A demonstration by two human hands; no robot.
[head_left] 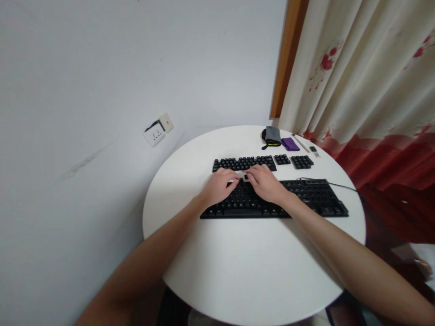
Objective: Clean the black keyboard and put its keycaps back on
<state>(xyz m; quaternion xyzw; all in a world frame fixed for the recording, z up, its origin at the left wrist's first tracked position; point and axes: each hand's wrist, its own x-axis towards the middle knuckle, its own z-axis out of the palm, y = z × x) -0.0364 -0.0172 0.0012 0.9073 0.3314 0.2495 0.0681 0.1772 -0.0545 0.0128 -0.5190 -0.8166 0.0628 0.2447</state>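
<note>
A black keyboard (306, 195) lies across the white table, with part of its key area, mainly at the right, looking stripped of keycaps. My left hand (219, 186) is over its upper left part, thumb and fingertips curled together at the back edge. Whatever those fingertips pinch is too small to make out. Close beside it, my right hand (267, 184) rests above the middle of the keyboard. A small black keycap (246, 177) shows at its fingertips. Just behind both hands, loose black keycaps (239, 164) sit in rows laid out like a keyboard.
Two smaller keycap blocks, one narrow (282, 159) and one wider (302, 162), lie to the right. Behind them are a grey pouch (273, 136), a purple cloth (290, 144) and a small brush-like tool (314, 151). A cable (343, 186) crosses the right table edge.
</note>
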